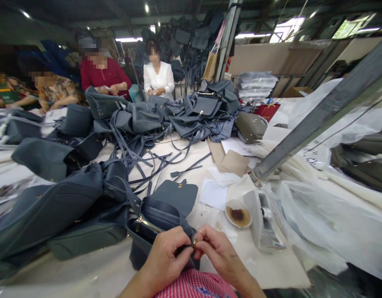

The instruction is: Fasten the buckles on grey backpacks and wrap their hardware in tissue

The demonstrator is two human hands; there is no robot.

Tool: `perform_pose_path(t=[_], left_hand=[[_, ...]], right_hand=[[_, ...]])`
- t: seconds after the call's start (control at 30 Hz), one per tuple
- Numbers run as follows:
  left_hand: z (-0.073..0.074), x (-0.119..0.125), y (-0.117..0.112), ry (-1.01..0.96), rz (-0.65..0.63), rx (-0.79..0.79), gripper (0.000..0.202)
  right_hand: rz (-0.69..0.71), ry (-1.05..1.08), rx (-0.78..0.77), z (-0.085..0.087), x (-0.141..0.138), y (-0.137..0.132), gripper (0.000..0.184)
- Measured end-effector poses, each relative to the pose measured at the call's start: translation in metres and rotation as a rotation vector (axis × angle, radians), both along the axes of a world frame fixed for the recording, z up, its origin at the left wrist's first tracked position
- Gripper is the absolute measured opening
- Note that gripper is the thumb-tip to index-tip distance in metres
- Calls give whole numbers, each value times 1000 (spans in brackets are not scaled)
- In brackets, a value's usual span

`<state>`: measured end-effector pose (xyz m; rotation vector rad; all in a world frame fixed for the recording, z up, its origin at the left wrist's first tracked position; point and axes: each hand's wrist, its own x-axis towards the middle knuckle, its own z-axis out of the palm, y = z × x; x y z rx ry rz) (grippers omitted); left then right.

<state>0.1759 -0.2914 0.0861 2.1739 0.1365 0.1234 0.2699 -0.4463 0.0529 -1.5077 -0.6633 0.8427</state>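
Observation:
A dark blue-grey backpack (161, 221) with a gold zipper stands open at the near edge of the white table (94, 273), its flap lying behind it. My left hand (166, 256) is closed, pinching the bag's rim or strap. My right hand (214, 248) is closed too, fingertips pinching a small gold metal fitting (194, 243) right where the two hands meet. Both hands touch each other over the bag's front.
Finished blue-grey bags (45, 211) pile at my left, with more bags and loose straps (153, 161) across the middle. A small bowl of brown liquid (238, 215) sits right of my hands. Clear plastic sheeting (321, 223) and a slanted metal post (318, 116) fill the right. Several people sit at the far side.

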Motion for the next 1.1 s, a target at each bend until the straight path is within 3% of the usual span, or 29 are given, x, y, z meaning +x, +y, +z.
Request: perform_pose_path(t=[0.1,0.2,0.3,0.43,0.5,0.63,0.83,0.97,1.1], left_hand=[[-3,-1,-3,39,128,-75,18],[-5,0,-2,101,201,-188,18],[-6,0,0,84,187,-225,16],[-9,-4,-1,-27,148,-111,17],[-11,-5,-3,-96,118,-29,19],[-12,-5,-4,-171,43,41,19],[-10,-5,-5,-168,71,-15,19],[-5,-3,-5,25,167,-164,17],[-6,-1,-3,157,258,-435,19]], right_hand=[[-61,-227,-84,-5,-4,-2,24],[-133,-300,-171,-13,-3,-8,39],[-154,-210,-203,-13,1,-12,47],[-236,124,-36,-2,-3,-8,31],[-259,189,24,2,-8,-4,27],[-251,-125,65,7,-11,-1,7],[-222,-557,155,7,-7,2,16],[-199,-819,97,1,-8,8,20],[-122,-1068,-129,-29,-5,0,23]])
